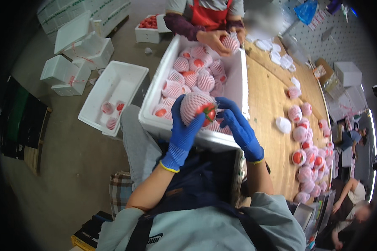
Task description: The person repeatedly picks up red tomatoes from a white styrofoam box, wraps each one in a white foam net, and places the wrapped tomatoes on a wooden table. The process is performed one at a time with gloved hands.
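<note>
My left hand (183, 135), in a blue knit work glove with a yellow cuff, grips a red tomato (210, 113) with a green calyx. A pink foam net sleeve (193, 108) wraps most of the fruit, leaving the calyx end bare. Beside it, my right hand (240, 127), gloved alike, has its fingers bent towards the sleeve's edge; whether the fingertips touch it I cannot tell. Both hands are over the near end of a white foam box (188, 135), which holds several net-sleeved tomatoes (198, 62).
Across the box, a co-worker's hands (215, 40) hold another sleeved tomato (231, 43). A wooden table (264, 103) on the right bears sleeved tomatoes (311, 163) and an empty white sleeve (283, 125). At left stands a second foam box (125, 73); more foam boxes (81, 56) lie behind it.
</note>
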Demonstrator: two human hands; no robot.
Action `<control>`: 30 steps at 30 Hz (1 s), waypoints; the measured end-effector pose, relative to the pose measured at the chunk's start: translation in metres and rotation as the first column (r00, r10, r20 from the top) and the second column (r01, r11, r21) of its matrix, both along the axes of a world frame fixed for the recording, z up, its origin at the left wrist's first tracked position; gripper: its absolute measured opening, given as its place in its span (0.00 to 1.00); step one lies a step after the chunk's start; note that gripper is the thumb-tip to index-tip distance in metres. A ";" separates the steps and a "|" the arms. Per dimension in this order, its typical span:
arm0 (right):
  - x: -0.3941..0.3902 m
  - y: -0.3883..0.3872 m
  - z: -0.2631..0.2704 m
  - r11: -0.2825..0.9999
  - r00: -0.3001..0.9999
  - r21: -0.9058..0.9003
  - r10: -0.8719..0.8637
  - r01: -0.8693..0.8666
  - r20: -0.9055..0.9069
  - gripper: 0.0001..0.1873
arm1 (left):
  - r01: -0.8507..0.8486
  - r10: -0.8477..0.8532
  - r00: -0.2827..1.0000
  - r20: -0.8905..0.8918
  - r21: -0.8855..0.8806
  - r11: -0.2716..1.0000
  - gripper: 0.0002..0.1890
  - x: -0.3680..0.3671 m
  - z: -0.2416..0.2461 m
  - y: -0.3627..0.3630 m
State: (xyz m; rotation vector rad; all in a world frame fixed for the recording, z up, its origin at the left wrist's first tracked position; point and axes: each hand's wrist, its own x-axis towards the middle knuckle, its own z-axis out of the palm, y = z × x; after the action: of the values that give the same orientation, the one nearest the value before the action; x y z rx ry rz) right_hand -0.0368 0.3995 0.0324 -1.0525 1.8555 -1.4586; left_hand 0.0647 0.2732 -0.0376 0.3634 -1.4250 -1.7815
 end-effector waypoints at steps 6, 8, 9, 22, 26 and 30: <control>0.045 0.032 -0.033 0.894 0.900 -0.124 -0.436 0.431 -0.020 0.15 | 0.553 -0.421 0.831 -0.364 0.622 0.553 0.36 0.026 -0.025 0.036; 0.041 0.040 -0.043 0.877 0.888 -0.147 -0.458 0.458 0.037 0.09 | 0.280 -0.276 0.960 0.058 -0.097 0.955 0.40 0.039 -0.038 0.040; 0.039 0.046 -0.045 0.853 0.850 -0.112 -0.479 0.509 0.219 0.09 | 0.146 -0.117 0.989 0.088 -0.582 0.800 0.41 0.046 -0.043 0.039; 0.063 0.082 -0.022 0.911 0.932 -0.203 -0.360 0.360 0.040 0.14 | 0.546 -0.618 0.764 -0.182 0.693 0.471 0.36 0.060 -0.020 0.042; 0.038 0.116 -0.007 0.996 0.934 0.067 -0.035 0.063 -0.355 0.17 | 0.736 -0.568 0.598 -0.566 0.668 0.109 0.34 0.062 -0.014 0.026; 0.038 0.132 -0.002 0.909 0.810 0.409 0.178 0.082 -0.559 0.17 | 0.672 -0.486 0.712 -0.506 0.690 0.267 0.28 0.057 -0.017 0.028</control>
State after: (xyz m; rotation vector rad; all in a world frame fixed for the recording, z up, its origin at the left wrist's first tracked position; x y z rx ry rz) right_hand 0.0011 0.5312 0.0308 -1.4134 2.3966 -0.6629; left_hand 0.1219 0.3013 -0.0546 0.1014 -0.3653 -3.0270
